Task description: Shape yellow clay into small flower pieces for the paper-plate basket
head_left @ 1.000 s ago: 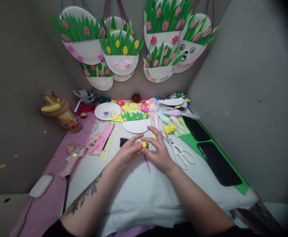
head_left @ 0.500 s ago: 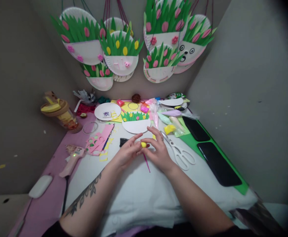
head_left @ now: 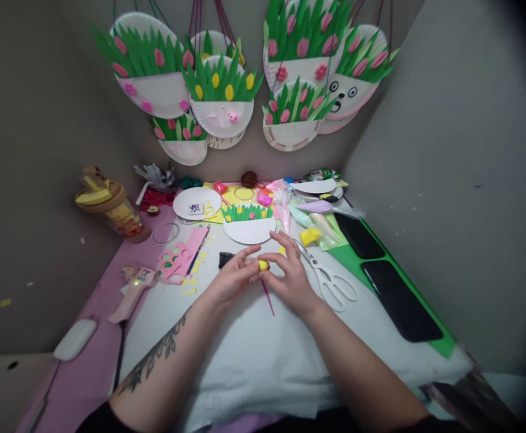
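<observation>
Barely any motion since the earlier frame: yellow lump (head_left: 263, 265) turns slightly in the fingertips and looks flatter; both arms stay put. Worktop (head_left: 168, 340) has a creased white cloth (head_left: 253, 361), pink covering (head_left: 86, 367) along the left edge, green sheet (head_left: 348, 261) at right. Plain grey walls (head_left: 452, 150) close in; paper-plate baskets (head_left: 222, 114) hang on cords at the back.

Left grip (head_left: 233, 281) pinches the lump from one side; right grip (head_left: 291, 281) pinches from the other, thumb and index curved. Lump is over the worktop's middle, nearer the wearer than the white half-plate (head_left: 249, 231) with green paper grass.

Materials: ribbed plate rims, cut-paper leaves, white-handled scissors (head_left: 330, 285), glossy black slabs (head_left: 400, 300), pink glue gun (head_left: 130, 300) with small light.

Fingers cover part of the lump, exact shape unclear. Magenta stick (head_left: 268, 299): upper end hidden. Black packet (head_left: 225, 259) partly behind left fingers. Top baskets cut off by the frame; right edge dark.
</observation>
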`<control>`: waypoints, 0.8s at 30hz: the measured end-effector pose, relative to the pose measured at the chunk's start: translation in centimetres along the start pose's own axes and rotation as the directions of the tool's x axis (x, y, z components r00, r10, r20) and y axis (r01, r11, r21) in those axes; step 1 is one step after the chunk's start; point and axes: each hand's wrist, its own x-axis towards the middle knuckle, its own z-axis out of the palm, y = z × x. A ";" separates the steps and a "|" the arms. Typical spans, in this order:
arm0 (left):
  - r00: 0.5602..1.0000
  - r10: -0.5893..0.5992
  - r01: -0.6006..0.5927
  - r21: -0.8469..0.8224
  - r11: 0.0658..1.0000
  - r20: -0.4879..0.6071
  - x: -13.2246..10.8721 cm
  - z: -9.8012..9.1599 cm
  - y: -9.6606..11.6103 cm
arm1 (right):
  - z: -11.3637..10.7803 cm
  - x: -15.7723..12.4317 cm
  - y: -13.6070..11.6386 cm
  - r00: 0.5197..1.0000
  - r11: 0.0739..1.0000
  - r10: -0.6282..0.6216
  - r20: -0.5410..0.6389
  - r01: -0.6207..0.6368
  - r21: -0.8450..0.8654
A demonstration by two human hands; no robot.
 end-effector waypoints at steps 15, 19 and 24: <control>1.000 0.006 -0.006 -0.006 1.000 -0.009 -0.2 0.1 0.3 | 0.0 -0.1 -0.1 1.000 1.000 0.003 0.024 -0.004 0.013; 1.000 -0.015 0.015 -0.008 1.000 -0.002 -0.3 0.3 0.5 | 0.0 0.0 -0.1 0.999 0.999 0.035 0.003 -0.035 0.029; 0.999 -0.015 0.017 0.057 0.998 -0.032 -0.4 0.5 0.7 | -0.1 0.0 -0.1 0.998 0.998 0.021 0.066 -0.025 0.058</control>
